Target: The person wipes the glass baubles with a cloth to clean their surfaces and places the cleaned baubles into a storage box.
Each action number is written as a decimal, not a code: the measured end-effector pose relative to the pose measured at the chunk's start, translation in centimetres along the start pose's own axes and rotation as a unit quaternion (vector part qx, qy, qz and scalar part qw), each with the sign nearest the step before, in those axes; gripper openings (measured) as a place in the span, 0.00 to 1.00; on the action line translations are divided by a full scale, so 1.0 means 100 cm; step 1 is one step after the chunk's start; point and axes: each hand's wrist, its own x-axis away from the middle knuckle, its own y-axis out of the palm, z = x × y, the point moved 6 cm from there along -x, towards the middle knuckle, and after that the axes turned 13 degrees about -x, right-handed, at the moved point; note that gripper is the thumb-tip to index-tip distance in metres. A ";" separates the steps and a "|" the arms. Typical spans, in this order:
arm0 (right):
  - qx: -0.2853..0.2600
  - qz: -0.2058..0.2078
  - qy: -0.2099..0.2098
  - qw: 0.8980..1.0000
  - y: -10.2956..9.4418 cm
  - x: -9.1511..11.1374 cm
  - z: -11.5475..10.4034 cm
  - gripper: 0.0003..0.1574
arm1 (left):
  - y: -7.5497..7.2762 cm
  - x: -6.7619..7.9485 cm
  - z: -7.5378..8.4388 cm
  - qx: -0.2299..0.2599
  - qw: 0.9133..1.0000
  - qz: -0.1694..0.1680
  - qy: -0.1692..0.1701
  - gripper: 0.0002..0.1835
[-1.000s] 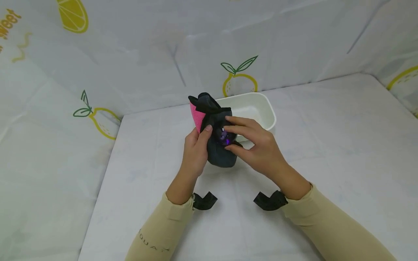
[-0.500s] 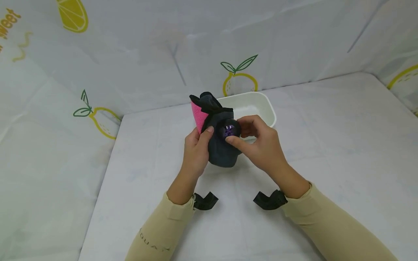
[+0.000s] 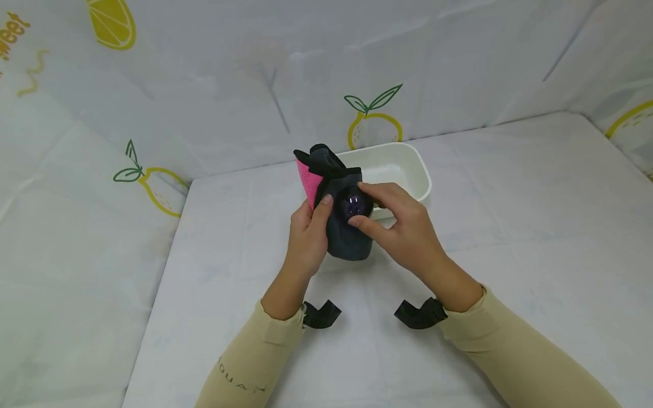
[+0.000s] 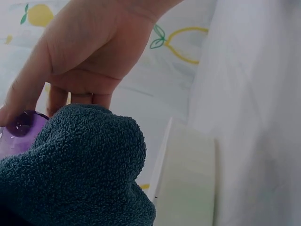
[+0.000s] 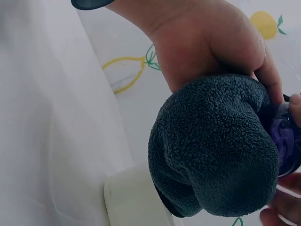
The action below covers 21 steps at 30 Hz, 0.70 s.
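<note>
My left hand (image 3: 308, 235) grips a thick, bundled terry cloth (image 3: 349, 243), dark grey-blue with a bright pink side (image 3: 308, 181) and black folded edges at its top. Against the cloth sits a shiny, see-through purple ball (image 3: 353, 206). The thumb and fingers of my right hand (image 3: 403, 218) pinch this ball from its right side. Darker purple shapes show inside the ball (image 5: 286, 141) in the right wrist view. In the left wrist view, the cloth (image 4: 89, 155) covers part of the ball (image 4: 23, 134), and a thumb lies on it.
Behind the hands, a white rectangular box (image 3: 427, 184) stands on the white-covered table (image 3: 510, 238), near the back wall covering printed with lemons. Black straps (image 3: 320, 314) stick out at both wrists.
My right hand has shifted its fingers around the purple ball, from its front face, to behind it, then to its upper side. The left hand and cloth stay nearly in place.
</note>
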 end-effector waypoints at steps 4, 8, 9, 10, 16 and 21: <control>-0.006 0.013 -0.053 0.999 0.001 0.001 -0.006 0.39 | 0.002 0.000 0.000 0.006 1.000 -0.008 -0.001 0.21; -0.011 0.028 -0.072 0.997 0.002 0.002 -0.008 0.42 | 0.004 0.000 0.000 0.015 1.000 -0.013 -0.004 0.21; -0.011 0.031 -0.074 0.997 0.002 0.002 -0.008 0.42 | 0.004 0.000 0.000 0.014 1.000 -0.012 -0.005 0.21; -0.009 0.031 -0.076 0.997 0.002 0.003 -0.009 0.43 | 0.004 0.000 0.000 0.015 1.000 -0.012 -0.005 0.21; 0.019 0.017 -0.081 0.996 0.001 0.000 -0.008 0.43 | 0.001 0.001 0.001 -0.007 1.000 0.003 0.004 0.20; 0.082 -0.003 -0.078 0.994 0.000 -0.003 -0.009 0.42 | -0.001 0.001 0.001 -0.022 1.000 0.012 0.007 0.20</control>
